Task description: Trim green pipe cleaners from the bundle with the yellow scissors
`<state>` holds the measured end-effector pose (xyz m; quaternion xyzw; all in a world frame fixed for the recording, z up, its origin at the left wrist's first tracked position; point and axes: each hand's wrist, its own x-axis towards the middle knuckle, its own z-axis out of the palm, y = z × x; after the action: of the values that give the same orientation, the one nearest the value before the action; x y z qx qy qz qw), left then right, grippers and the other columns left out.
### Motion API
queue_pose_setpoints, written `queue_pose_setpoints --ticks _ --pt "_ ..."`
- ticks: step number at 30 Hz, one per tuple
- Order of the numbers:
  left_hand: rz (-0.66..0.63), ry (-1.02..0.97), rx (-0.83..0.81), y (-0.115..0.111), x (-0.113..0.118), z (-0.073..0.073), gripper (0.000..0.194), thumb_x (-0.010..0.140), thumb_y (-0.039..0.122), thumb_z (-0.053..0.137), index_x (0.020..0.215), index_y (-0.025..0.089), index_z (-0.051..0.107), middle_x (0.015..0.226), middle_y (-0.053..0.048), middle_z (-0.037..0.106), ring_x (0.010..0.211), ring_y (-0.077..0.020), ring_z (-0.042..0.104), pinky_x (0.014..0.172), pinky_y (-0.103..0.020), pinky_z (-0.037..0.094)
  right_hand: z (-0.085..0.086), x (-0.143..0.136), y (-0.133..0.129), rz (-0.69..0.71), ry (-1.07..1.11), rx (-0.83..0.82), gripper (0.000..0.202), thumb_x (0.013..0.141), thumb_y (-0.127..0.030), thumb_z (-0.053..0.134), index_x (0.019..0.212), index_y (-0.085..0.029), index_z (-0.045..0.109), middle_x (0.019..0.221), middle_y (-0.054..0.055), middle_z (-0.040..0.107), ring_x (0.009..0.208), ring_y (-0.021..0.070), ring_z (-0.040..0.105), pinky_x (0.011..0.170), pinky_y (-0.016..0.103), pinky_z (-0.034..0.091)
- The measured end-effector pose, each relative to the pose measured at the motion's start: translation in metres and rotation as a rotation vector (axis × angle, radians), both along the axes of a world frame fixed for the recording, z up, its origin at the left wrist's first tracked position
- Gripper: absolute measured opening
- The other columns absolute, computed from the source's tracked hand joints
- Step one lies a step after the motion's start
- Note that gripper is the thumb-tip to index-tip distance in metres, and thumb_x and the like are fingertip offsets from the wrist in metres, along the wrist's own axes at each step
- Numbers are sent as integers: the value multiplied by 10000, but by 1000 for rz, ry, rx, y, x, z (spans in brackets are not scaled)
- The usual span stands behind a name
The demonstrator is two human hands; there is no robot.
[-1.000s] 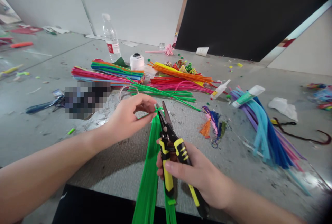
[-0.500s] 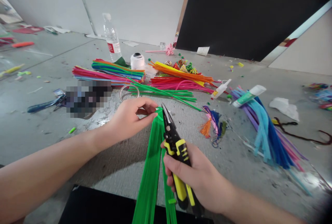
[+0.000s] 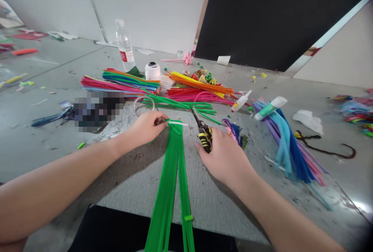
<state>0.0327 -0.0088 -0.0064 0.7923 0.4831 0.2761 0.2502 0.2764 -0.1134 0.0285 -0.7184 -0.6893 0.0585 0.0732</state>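
L hand (image 3: 148, 128) pinching grn stem (image 3: 174, 128) | R hand (image 3: 226, 154) gripping cutters (image 3: 205, 137) | grey tbl (image 3: 135, 184), littered | blk panel (image 3: 247, 14), wht wall (image 3: 154, 7) behind

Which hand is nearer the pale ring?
Left. The left hand is just at the near edge of the pale ring; the right hand, holding cutters, is well off to the ring's right.

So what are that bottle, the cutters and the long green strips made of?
Bottle: probably plastic, glossy; its wall is see-through.
Cutters: probably metal blades, dark and slim; yellow-and-black, moulded-looking grips, perhaps plastic or rubber.
Green strips: matte, soft-looking, perhaps fuzzy fibre; blur hides the texture.
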Motion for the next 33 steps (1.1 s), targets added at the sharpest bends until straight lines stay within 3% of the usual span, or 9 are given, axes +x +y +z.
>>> queue_pose_setpoints --ticks 2,5,9,13,18,21,24,28,33 --pt "23 -8 50 3 4 -5 175 896 299 644 996 205 752 825 -52 751 721 -201 667 691 -326 475 -5 -3 0 -25 -185 -25 531 995 -485 581 1294 -47 606 1153 312 694 1099 453 680 885 527 527" --pt "56 -22 70 5 10 -8 210 891 271 672 1080 194 723 876 -67 751 766 -213 686 737 -339 497 -8 -7 -6 -38 -297 -27 593 994 -523 568 1337 -42 609 1222 352 665 1138 484 659 865 556 544" --pt "87 -92 34 7 10 -9 318 891 239 692 1206 200 674 888 -55 745 803 -219 712 765 -343 512 -7 -8 -12 -37 -278 -38 588 1002 -511 545 1337 -34 624 1257 383 636 1187 515 626 845 583 546" --pt "155 -191 9 13 1 -7 254 876 273 732 1114 190 700 894 -55 763 818 -208 720 785 -336 516 -5 -6 -12 -57 -278 -79 603 1005 -548 539 1298 -32 651 1324 383 600 1249 508 599 890 585 536" --pt "249 -480 -97 17 -9 1 410 832 398 811 1157 162 727 931 -79 790 814 -198 712 747 -322 523 -6 11 7 1 -245 2 605 1031 -594 493 1182 -46 699 1213 325 646 1204 462 613 929 542 525" --pt "253 -670 -211 13 -7 8 470 820 446 830 1177 159 723 1026 -102 800 812 -169 697 702 -294 515 -10 29 32 161 -204 159 397 1065 -388 495 1228 -87 697 1248 242 663 1224 382 592 1029 487 476" --pt "231 -758 -296 5 -1 14 416 812 507 833 1024 162 739 1048 -112 800 835 -162 701 719 -290 534 -17 43 61 264 -162 242 330 1052 -224 491 1267 -90 702 1337 211 675 1304 341 550 1105 449 417" --pt "147 -850 -461 -6 6 16 448 795 605 821 883 173 736 929 -96 778 829 -185 709 746 -325 566 -26 48 87 197 -122 166 335 1002 -159 555 1281 -62 712 1265 199 741 1217 314 627 1052 401 440" --pt "52 -844 -516 -17 8 16 436 813 620 806 877 190 798 711 -10 592 649 -122 543 585 -269 473 -16 48 85 156 20 141 285 966 -102 584 1172 -90 782 1183 170 779 1099 266 701 974 354 476"
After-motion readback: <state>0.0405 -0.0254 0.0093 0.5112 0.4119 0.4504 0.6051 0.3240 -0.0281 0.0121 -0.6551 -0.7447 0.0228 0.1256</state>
